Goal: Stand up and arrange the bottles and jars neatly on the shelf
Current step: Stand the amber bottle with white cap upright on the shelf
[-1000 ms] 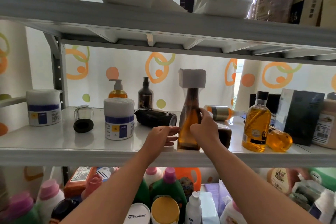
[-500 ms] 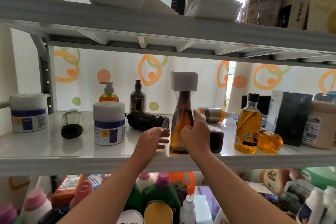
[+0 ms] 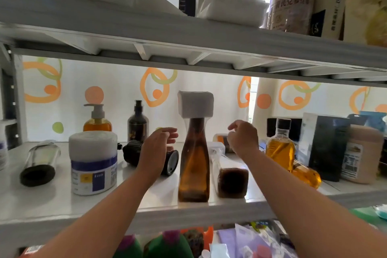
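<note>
Two open hands, left [image 3: 156,149] and right [image 3: 243,139], are flanking my upright amber bottle [image 3: 193,165], holding nothing; it is looking top-heavy and slick, so I am favouring its waist.

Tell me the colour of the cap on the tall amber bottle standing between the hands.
White, a boxy cap atop the amber bottle; the head view shows it clearly.

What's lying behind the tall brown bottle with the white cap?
Behind the tall brown bottle a capped bottle lies on its side. The right hand covers most of it, so its far end cannot be seen.
</note>
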Demonstrator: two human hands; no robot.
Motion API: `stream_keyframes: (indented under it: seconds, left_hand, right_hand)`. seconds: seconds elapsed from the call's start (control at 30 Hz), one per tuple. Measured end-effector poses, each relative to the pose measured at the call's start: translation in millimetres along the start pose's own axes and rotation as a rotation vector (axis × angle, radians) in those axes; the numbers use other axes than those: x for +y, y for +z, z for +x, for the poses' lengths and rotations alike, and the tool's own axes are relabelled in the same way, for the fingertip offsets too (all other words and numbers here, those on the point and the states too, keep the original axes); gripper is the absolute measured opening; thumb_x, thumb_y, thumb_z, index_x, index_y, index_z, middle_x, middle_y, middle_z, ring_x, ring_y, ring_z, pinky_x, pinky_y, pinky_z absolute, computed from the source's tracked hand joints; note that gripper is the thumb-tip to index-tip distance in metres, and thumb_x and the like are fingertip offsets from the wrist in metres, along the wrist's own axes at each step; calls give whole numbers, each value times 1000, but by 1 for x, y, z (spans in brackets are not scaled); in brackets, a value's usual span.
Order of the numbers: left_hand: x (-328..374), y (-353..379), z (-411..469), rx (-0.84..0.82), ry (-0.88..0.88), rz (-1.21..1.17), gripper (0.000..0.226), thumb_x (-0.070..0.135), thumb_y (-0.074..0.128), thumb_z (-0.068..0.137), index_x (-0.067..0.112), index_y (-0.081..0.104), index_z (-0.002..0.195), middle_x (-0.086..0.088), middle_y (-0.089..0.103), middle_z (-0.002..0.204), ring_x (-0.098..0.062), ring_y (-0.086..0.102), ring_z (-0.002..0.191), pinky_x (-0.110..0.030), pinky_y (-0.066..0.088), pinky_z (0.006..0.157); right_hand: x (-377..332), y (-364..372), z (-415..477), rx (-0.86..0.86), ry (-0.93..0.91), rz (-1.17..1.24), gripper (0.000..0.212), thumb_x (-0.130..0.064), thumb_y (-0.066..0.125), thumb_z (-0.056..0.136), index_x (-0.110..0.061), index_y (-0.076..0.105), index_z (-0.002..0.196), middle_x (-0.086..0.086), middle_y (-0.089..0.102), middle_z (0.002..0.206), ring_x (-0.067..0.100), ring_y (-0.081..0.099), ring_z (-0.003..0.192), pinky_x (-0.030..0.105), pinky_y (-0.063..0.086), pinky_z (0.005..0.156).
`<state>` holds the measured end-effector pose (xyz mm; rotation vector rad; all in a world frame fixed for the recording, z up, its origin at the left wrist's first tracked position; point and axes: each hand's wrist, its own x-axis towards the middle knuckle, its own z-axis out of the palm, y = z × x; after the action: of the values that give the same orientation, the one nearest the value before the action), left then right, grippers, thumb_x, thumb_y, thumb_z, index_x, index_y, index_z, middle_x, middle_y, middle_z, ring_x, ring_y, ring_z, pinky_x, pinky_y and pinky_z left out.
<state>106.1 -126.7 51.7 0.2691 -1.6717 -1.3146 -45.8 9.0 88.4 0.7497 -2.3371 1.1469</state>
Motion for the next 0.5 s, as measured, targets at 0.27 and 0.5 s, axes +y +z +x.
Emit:
stream_keyframes:
  seconds: [0.27,0.5]
  left_hand:
    - [-20,13,14,-320,-27,-201,34,33,35,94,13,61,102,5,76,89,-9,70,87,-17,52,71]
    - [-35,7,3,-456,199,24,43,67,61,62,48,60,101,19,70,102,-4,65,100,-16,52,76]
  right_hand:
    - [28,45,74,-400,-135,-559,39,-4,56,81,-13,55,119,9,55,119,26,53,107,39,51,91]
    - [42,75,98,-607,-268,-782,49,-22,60,83,-20,42,129,8,52,124,26,46,117,44,43,98]
